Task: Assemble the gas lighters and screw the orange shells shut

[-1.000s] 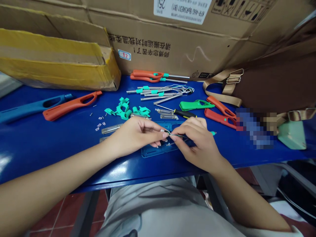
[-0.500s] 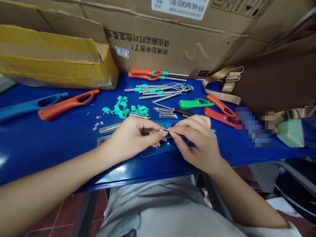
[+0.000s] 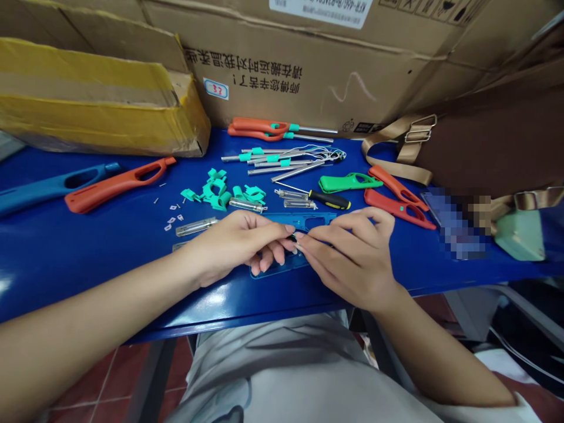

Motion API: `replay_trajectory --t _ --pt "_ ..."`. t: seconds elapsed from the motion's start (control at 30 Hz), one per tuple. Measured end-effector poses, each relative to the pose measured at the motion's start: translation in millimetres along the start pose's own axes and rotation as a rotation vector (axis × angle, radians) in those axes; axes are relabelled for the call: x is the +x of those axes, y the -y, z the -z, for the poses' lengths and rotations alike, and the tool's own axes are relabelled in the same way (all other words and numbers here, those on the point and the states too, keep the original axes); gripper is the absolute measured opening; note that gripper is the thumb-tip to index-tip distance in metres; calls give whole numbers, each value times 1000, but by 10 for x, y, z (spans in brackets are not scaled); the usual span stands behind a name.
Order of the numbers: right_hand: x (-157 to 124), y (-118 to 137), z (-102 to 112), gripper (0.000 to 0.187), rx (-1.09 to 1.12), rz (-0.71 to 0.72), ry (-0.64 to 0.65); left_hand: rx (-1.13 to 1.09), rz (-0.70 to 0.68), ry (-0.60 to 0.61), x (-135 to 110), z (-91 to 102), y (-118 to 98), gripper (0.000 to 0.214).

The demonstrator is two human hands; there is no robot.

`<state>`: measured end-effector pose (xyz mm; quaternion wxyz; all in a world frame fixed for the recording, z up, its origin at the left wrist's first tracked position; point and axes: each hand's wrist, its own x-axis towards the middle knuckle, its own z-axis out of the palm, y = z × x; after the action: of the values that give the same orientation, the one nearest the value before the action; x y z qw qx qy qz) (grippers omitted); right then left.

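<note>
My left hand (image 3: 240, 244) and my right hand (image 3: 350, 258) meet fingertip to fingertip over a blue plastic lighter-shell half (image 3: 304, 222) lying on the blue table (image 3: 88, 247). Both pinch a small dark part with thin wire (image 3: 294, 238), mostly hidden by the fingers. Behind the hands lie clear tubes (image 3: 295, 200), a black-and-yellow screwdriver (image 3: 329, 200) and a pile of teal plastic clips (image 3: 220, 192).
Orange shell halves (image 3: 117, 184) (image 3: 396, 205), a blue shell (image 3: 48, 189) and a green one (image 3: 348, 183) lie about. Metal rods with teal collars (image 3: 282, 160) sit behind. Cardboard boxes (image 3: 308, 64) and a yellow-taped box (image 3: 97, 100) line the back; a brown bag (image 3: 484, 141) at right.
Both hands have dropped slightly toward the blue shell, and the right hand's fingers have stretched out flatter. The thin wire between the fingertips is now almost hidden.
</note>
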<state>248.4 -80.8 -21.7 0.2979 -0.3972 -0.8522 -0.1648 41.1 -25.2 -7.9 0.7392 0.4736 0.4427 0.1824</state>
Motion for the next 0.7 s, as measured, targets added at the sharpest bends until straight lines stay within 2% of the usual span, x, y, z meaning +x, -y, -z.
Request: replay_trajectory --t 0.13,0.4,0.7 --pt "-7 0 -3 12 11 19 7 -6 58 2 -2 11 -6 26" --pt "13 -24 9 10 143 -42 30 48 26 19 16 62 -7 24" --pt "-3 -56 7 12 191 -59 12 230 -166 -5 -46 30 -8 12"
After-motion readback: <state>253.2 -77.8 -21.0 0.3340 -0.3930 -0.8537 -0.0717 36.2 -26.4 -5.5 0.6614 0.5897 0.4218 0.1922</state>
